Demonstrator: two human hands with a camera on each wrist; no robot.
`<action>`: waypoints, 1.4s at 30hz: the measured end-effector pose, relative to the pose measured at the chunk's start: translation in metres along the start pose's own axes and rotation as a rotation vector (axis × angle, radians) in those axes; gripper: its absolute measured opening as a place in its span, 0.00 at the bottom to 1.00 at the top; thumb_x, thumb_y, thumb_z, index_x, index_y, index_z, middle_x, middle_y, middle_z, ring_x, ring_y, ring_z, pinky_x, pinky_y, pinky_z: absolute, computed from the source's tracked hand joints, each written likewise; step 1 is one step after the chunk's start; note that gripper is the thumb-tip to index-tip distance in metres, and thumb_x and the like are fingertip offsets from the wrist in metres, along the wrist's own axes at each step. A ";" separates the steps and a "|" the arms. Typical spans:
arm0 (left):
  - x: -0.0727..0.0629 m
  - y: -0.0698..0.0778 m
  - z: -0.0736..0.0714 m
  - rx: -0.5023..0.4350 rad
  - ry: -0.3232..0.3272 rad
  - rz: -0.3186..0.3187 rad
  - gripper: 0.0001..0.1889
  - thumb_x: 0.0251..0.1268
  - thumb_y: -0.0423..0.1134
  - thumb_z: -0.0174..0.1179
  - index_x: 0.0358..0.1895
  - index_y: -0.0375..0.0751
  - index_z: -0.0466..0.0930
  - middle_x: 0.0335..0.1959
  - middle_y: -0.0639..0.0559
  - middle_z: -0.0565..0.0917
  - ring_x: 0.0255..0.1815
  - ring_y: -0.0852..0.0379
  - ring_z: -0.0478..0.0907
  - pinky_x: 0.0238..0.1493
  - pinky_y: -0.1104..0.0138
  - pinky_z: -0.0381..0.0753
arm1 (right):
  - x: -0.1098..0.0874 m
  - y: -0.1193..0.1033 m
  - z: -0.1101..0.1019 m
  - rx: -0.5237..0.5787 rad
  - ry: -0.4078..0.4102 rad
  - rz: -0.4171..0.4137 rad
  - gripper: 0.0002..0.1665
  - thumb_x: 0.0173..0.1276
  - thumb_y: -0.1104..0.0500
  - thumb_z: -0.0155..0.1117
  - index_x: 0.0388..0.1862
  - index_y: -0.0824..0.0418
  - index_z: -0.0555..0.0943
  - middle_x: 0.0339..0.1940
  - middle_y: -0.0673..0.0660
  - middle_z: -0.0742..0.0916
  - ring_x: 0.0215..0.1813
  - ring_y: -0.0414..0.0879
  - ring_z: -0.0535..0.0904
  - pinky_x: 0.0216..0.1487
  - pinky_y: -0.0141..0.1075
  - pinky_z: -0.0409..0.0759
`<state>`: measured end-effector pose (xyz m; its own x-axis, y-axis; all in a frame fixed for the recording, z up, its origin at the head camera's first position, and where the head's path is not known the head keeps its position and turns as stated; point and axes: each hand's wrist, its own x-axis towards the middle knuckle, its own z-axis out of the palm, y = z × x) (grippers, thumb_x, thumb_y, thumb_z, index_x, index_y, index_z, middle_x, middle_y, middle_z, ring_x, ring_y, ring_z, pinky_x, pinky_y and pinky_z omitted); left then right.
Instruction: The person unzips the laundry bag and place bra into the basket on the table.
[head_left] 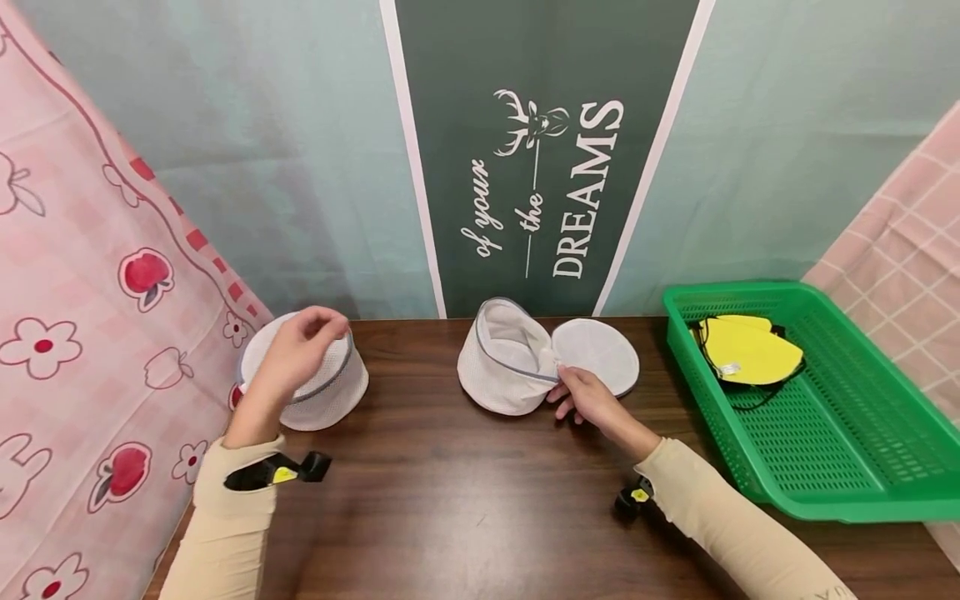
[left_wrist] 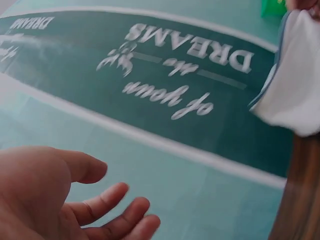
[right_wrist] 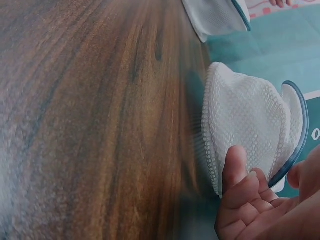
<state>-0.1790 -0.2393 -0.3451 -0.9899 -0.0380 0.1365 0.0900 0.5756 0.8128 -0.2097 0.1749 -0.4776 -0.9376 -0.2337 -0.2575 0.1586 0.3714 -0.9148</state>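
A white mesh laundry bag with grey-blue trim stands at the middle back of the table. Its round lid is folded open to the right, exposing the inside. At the front right of the rim, where the lid joins, my right hand pinches the edge between thumb and fingers. The right wrist view shows those fingers against the mesh wall. Over on the left, a second mesh laundry bag stands with its top covered. Above it hovers my left hand, fingers loosely bent around nothing; the left wrist view shows its palm.
A green plastic basket sits on the right side of the brown wooden table. Yellow cloth items with black cords lie in it. A printed curtain hangs behind, and a pink patterned cloth borders the left.
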 end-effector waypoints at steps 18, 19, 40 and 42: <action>-0.019 -0.074 -0.083 0.152 0.104 -0.354 0.37 0.80 0.54 0.39 0.72 0.19 0.59 0.67 0.18 0.64 0.66 0.22 0.63 0.62 0.31 0.66 | 0.000 0.000 -0.003 0.003 -0.008 0.015 0.24 0.86 0.50 0.38 0.47 0.69 0.73 0.36 0.60 0.86 0.25 0.41 0.81 0.23 0.35 0.72; -0.020 -0.079 -0.084 0.163 0.085 -0.375 0.37 0.80 0.54 0.38 0.72 0.19 0.58 0.67 0.17 0.64 0.66 0.22 0.63 0.62 0.31 0.66 | 0.000 0.000 -0.003 0.002 -0.010 0.016 0.24 0.86 0.50 0.38 0.46 0.69 0.72 0.36 0.60 0.86 0.25 0.41 0.81 0.23 0.35 0.72; -0.021 -0.125 -0.076 0.106 -0.102 -0.357 0.27 0.83 0.44 0.40 0.62 0.16 0.66 0.35 0.42 0.78 0.30 0.57 0.77 0.33 0.65 0.85 | 0.002 0.005 -0.003 0.011 -0.013 0.004 0.23 0.86 0.50 0.39 0.46 0.69 0.72 0.35 0.59 0.85 0.25 0.41 0.81 0.22 0.34 0.71; -0.023 -0.124 -0.075 0.093 -0.112 -0.358 0.27 0.83 0.44 0.40 0.62 0.16 0.66 0.35 0.43 0.78 0.30 0.57 0.78 0.35 0.64 0.86 | 0.002 0.006 -0.003 0.014 -0.011 0.010 0.23 0.86 0.50 0.39 0.46 0.69 0.72 0.34 0.58 0.85 0.25 0.40 0.81 0.22 0.34 0.71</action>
<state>-0.1591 -0.3709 -0.4069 -0.9631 -0.1632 -0.2139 -0.2689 0.6140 0.7421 -0.2117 0.1794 -0.4828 -0.9326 -0.2394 -0.2702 0.1728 0.3610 -0.9164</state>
